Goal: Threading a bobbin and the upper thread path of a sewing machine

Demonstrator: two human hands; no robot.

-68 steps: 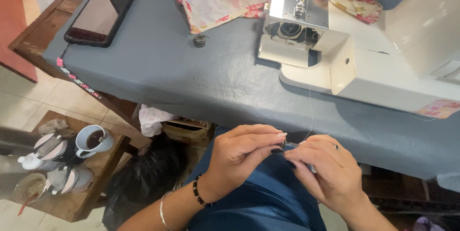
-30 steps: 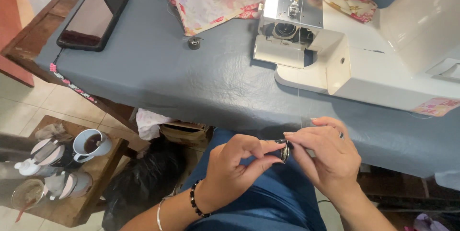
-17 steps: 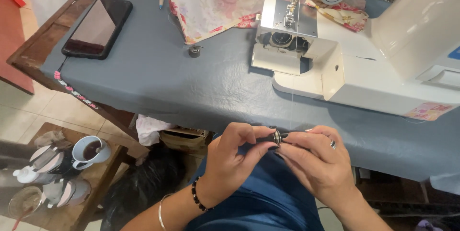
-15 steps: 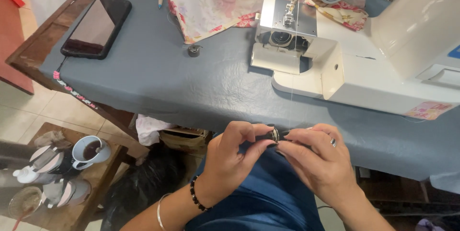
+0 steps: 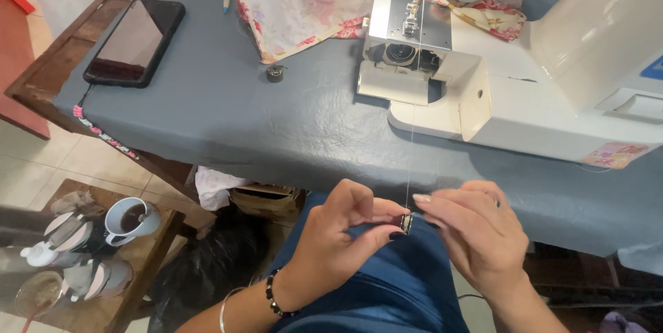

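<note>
Just below the sewing machine [image 5: 525, 91], the left hand [image 5: 331, 250] and right hand [image 5: 476, 236] meet, fingertips of both clamped on a small metal bobbin [image 5: 407, 223]. Thread [image 5: 411, 147] runs up to the machine. It looks light, hard, slippery; best gripped by its rims.
</note>
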